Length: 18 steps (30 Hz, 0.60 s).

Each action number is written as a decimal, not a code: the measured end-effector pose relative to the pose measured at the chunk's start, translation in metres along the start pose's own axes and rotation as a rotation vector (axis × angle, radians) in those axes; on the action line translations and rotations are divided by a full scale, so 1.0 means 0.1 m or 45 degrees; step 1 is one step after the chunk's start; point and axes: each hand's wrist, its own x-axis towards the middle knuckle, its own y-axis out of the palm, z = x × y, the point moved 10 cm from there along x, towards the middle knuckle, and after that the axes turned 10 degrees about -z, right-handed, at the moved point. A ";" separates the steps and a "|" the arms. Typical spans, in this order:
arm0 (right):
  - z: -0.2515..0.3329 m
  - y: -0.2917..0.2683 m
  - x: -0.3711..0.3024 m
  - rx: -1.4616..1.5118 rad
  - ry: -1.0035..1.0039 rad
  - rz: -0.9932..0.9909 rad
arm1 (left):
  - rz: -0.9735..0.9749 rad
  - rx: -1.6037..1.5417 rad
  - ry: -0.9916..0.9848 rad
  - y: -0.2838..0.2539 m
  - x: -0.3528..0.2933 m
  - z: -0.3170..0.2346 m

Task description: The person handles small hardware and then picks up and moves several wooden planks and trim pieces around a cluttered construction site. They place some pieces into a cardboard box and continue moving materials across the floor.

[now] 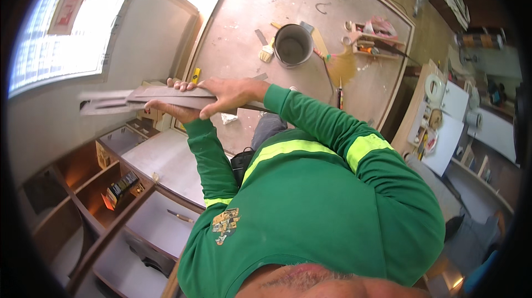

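Note:
Several long, thin, flat grey-brown strips (166, 96) lie together as a bundle across both hands. They stick out to the left, where their ends fan apart and look blurred. My left hand (180, 111) cups the bundle from below, its fingertips showing over the far edge and its thumb along the near side. Over the right part of the bundle, my right hand (235, 94) is closed, its thumb pointing down on the near side. Its palm hides part of the strips. A yellow level-like tool (196, 75) shows just beyond my fingers.
Ahead on a dusty board stand a dark bucket (293, 46), a paintbrush (266, 52), a straw-coloured hand broom (342, 68) and a wooden tool tray (379, 49). To the left are open cabinet compartments (105, 179) holding a knife (180, 216). A cluttered bench (429, 109) stands right.

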 end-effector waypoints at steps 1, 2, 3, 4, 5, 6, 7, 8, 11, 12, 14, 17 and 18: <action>-0.03 -0.06 -0.02 0.017 0.047 0.000 | -0.007 0.014 -0.014 0.05 0.01 0.07; -0.06 -0.12 -0.03 0.035 0.094 0.001 | -0.015 0.029 -0.027 0.10 0.02 0.11; -0.08 -0.17 -0.04 0.053 0.139 0.004 | -0.024 0.044 -0.038 0.14 0.04 0.15; -0.02 -0.25 -0.08 0.123 0.152 0.006 | -0.025 0.086 -0.009 0.24 0.01 0.13; -0.04 -0.32 -0.07 0.090 0.130 -0.045 | -0.021 0.078 -0.015 0.29 0.03 0.15; -0.06 -0.37 -0.03 0.056 0.107 -0.093 | -0.017 0.068 -0.019 0.33 0.07 0.18; -0.02 -0.43 0.01 0.028 0.070 -0.145 | -0.007 0.067 -0.010 0.39 0.13 0.14; 0.17 -0.54 0.03 0.060 0.058 -0.171 | -0.001 0.059 -0.023 0.44 0.25 0.06; 0.35 -0.77 0.35 -0.079 -0.118 -0.409 | 0.060 0.057 0.091 0.89 0.43 -0.20; 0.39 -0.88 0.43 -0.071 -0.146 -0.477 | 0.100 0.027 0.102 1.11 0.42 -0.26; 0.66 -1.18 0.54 -0.037 -0.220 -0.606 | 0.176 -0.020 0.146 1.54 0.31 -0.45; 0.84 -1.55 0.57 0.116 -0.176 -0.611 | 0.331 -0.095 0.195 1.92 0.39 -0.49; 0.88 -1.67 0.61 0.096 -0.227 -0.637 | 0.397 -0.202 0.086 2.10 0.38 -0.45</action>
